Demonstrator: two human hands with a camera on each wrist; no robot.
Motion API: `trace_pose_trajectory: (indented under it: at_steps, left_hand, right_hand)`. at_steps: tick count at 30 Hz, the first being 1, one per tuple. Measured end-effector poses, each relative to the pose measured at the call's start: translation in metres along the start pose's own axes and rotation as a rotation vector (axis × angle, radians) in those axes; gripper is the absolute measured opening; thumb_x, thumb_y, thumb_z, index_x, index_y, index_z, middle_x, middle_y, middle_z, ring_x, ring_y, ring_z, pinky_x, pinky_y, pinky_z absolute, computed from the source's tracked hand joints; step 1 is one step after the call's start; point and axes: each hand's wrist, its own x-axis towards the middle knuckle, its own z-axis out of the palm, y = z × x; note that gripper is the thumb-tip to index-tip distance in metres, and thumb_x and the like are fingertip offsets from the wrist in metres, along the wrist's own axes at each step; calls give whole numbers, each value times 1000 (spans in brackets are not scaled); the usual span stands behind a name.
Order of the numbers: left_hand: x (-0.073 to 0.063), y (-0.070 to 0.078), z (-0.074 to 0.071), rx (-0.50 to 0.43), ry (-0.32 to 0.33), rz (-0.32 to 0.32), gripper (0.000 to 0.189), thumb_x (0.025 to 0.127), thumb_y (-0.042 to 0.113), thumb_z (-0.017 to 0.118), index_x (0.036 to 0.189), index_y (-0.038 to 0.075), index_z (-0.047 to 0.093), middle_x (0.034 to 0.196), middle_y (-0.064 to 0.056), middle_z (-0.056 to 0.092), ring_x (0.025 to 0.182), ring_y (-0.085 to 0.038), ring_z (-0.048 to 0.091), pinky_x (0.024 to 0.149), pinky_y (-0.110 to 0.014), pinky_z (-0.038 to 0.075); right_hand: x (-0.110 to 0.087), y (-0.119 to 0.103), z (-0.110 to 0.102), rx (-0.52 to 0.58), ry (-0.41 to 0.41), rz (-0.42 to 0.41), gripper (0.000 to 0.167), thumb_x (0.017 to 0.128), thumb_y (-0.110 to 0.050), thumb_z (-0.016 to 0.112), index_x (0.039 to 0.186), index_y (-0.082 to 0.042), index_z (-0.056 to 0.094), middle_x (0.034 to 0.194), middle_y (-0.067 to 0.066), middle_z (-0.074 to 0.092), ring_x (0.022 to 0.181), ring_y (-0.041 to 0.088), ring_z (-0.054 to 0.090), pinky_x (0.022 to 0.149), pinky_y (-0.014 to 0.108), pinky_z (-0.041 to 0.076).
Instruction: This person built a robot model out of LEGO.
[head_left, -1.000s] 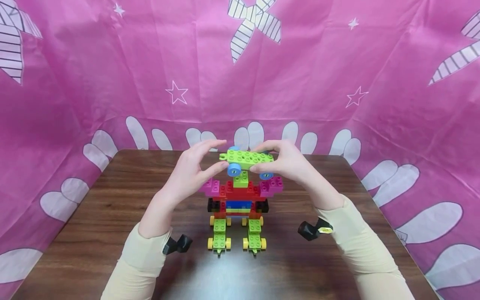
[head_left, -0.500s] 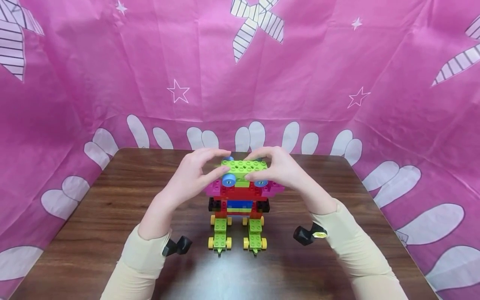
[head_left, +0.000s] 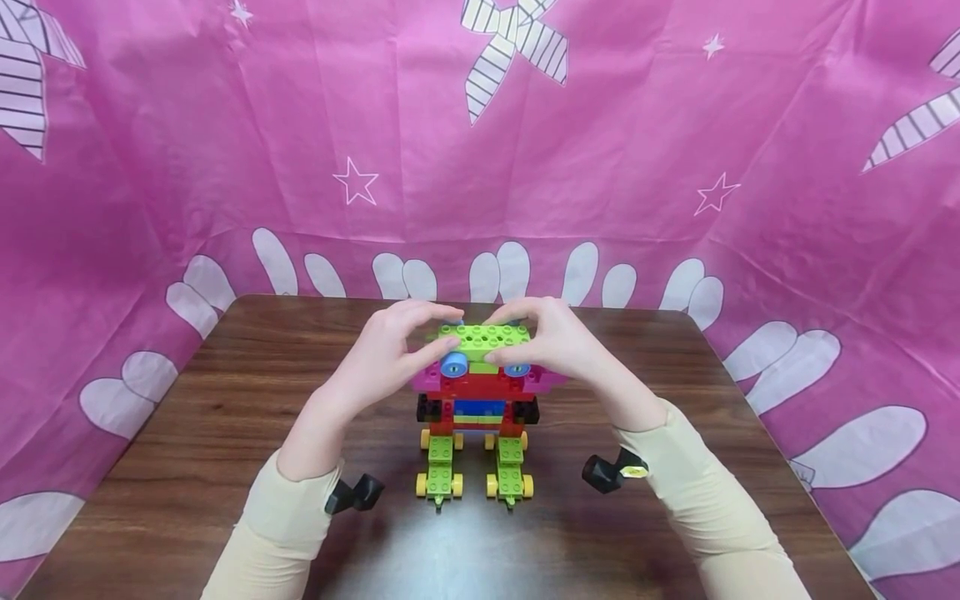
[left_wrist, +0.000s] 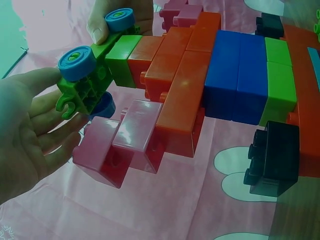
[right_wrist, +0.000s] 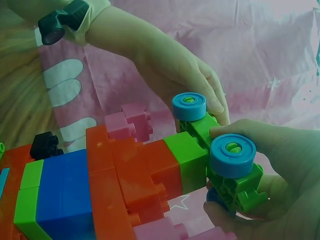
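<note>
A lime green toy car base with blue wheels lies level across the top of a figure built of toy bricks. My left hand pinches its left end, thumb in front and fingers behind. At the other end my right hand grips it the same way. In the left wrist view the underside of the car base meets a green brick, above red bricks. Whether the studs are fully pressed in, I cannot tell.
The figure has pink brick arms, black side bricks, a blue middle and green feet with yellow wheels. It stands on a brown wooden table. Pink patterned cloth hangs behind and at both sides.
Both hands have lowered the car base onto the figure's top green brick and shifted it slightly left. It was tilted a second ago and is level now.
</note>
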Motion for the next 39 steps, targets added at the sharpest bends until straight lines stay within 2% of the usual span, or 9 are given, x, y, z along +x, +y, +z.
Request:
trace_pose_trajectory:
  at_steps: [7, 16, 25, 33, 39]
  left_hand:
    - [0, 1, 1, -4, -4, -3, 33, 88, 17, 73, 119, 9, 69, 117, -7, 70, 110, -24, 64, 91, -42, 55]
    - [0, 0, 2, 1, 13, 33, 31, 87, 15, 74, 117, 8, 70, 114, -7, 71, 107, -24, 64, 89, -42, 55]
    - [1, 0, 1, -17, -4, 13, 30, 87, 15, 74, 117, 8, 70, 115, -7, 71, 109, -24, 64, 92, -45, 54]
    - [1, -1, 0, -17, -8, -2, 29, 88, 14, 73, 116, 8, 70, 114, -8, 71, 109, -24, 64, 91, -45, 54]
    - [1, -2, 1, -5, -4, -3, 29, 87, 14, 73, 115, 7, 71, 113, -7, 72, 108, -23, 65, 90, -43, 55]
  right_hand:
    - [-1, 0, 0, 3, -3, -16, 32, 77, -28, 80, 106, -16, 75, 100, -1, 73, 89, 19, 58, 69, 34, 54]
    - [0, 0, 2, 19, 2, -17, 33, 77, -27, 81, 107, -14, 75, 100, 2, 73, 85, 19, 58, 66, 34, 54]
    - [1, -1, 1, 2, -17, 20, 34, 77, -29, 80, 107, -14, 75, 101, 1, 72, 90, 20, 56, 67, 33, 53]
    - [3, -4, 0, -15, -47, 49, 35, 77, -30, 80, 108, -14, 74, 97, 1, 71, 77, 21, 53, 59, 32, 48]
    - [4, -3, 1, -7, -39, 46, 34, 77, -30, 80, 106, -13, 75, 97, 2, 71, 80, 19, 54, 63, 31, 48]
